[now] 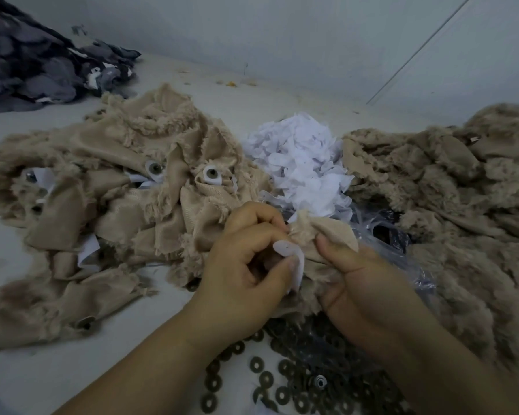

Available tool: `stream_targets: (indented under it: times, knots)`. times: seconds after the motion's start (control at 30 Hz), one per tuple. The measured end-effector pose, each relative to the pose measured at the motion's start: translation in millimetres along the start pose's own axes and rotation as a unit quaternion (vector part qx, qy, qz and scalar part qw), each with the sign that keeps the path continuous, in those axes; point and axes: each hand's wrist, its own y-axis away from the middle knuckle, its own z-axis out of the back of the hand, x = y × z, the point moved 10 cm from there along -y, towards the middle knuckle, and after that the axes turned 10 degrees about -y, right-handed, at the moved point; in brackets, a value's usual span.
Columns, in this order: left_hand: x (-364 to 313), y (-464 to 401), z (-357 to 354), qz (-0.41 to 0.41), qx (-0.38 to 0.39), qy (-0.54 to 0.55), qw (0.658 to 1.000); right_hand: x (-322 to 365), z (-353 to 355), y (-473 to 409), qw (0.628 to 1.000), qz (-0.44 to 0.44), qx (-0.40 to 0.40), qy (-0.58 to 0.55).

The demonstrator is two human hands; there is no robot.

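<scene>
Both my hands hold one small beige plush fabric piece in the middle of the view. My left hand has its fingers curled and pinches a white oval patch against the fabric's left edge. My right hand grips the fabric's right side, thumb on top. A pile of beige plush pieces fitted with plastic eyes lies to the left. Dark round washers are scattered below my hands.
A heap of white patches sits behind my hands. Another beige plush pile fills the right side. A clear plastic bag lies beside my right hand. Dark grey fabric is heaped at the far left, near the wall.
</scene>
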Motion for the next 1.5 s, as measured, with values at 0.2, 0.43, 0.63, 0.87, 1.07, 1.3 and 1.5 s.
stream_targets:
  times: [0.2, 0.43, 0.63, 0.87, 1.07, 1.3, 1.5]
  knots:
    - [10.9, 3.0, -14.7, 0.065, 0.016, -0.034, 0.997, 13.8, -2.1, 5.6, 0.981, 0.151, -0.023, 0.123]
    - [12.8, 5.3, 4.0, 0.061, -0.087, -0.102, 0.989, 8.7, -3.1, 8.7, 0.984, 0.145, -0.020, 0.100]
    - [15.8, 5.7, 8.1, 0.062, -0.110, -0.106, 0.986, 7.1, -6.3, 10.3, 0.985, 0.143, -0.005, 0.100]
    - [41.5, 8.5, -3.2, 0.175, -0.049, 0.109, 0.977, 8.5, 7.0, 2.8, 0.983, 0.153, -0.034, 0.100]
    - [59.2, 13.9, -11.9, 0.261, -0.048, 0.261, 0.928, 0.0, 9.7, -2.5, 0.993, 0.112, -0.030, 0.026]
    - [63.2, 15.9, -14.5, 0.283, -0.056, 0.285, 0.914, -4.6, 9.6, -2.5, 0.996, 0.078, -0.022, 0.039]
    - [58.4, 13.6, -11.5, 0.257, -0.047, 0.240, 0.935, -3.8, 4.0, 1.3, 0.992, 0.073, 0.006, 0.104]
